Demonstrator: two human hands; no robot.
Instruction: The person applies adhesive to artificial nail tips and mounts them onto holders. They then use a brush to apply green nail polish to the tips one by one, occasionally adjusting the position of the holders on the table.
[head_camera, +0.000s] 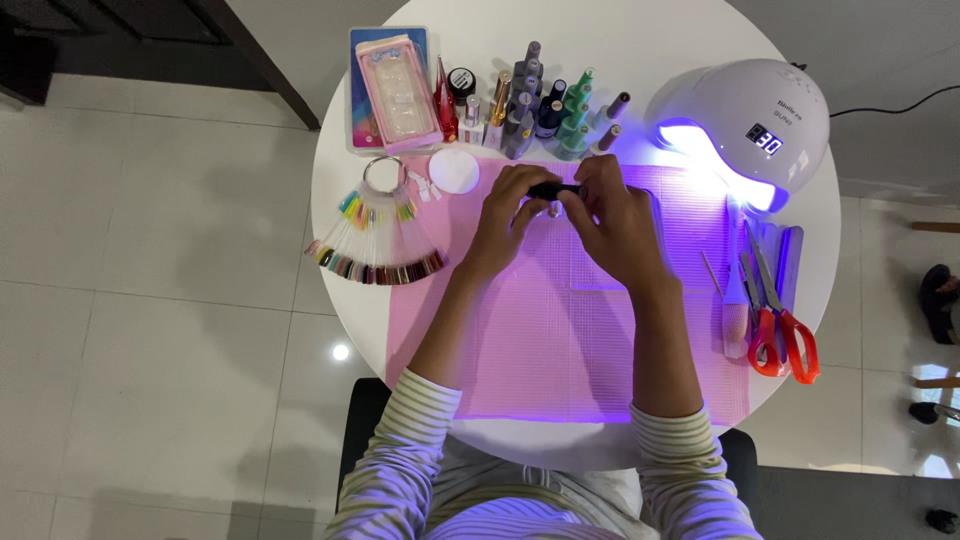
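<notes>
Both of my hands meet over the far part of a pink mat (560, 340) on a round white table (360, 310). My left hand (505, 215) and my right hand (615, 220) together hold a small black stick-like object (553, 189) between their fingertips. A small pale nail tip (555, 209) shows just below it, between the fingers. Which hand bears the tip I cannot tell.
A white nail lamp (745, 120) glows violet at the far right. Several polish bottles (535, 100), a box of nail tips (398, 88), a white round pad (454, 170) and a fan of colour swatches (378, 245) lie at the far left. Red-handled scissors (785, 330) and tools lie at the right.
</notes>
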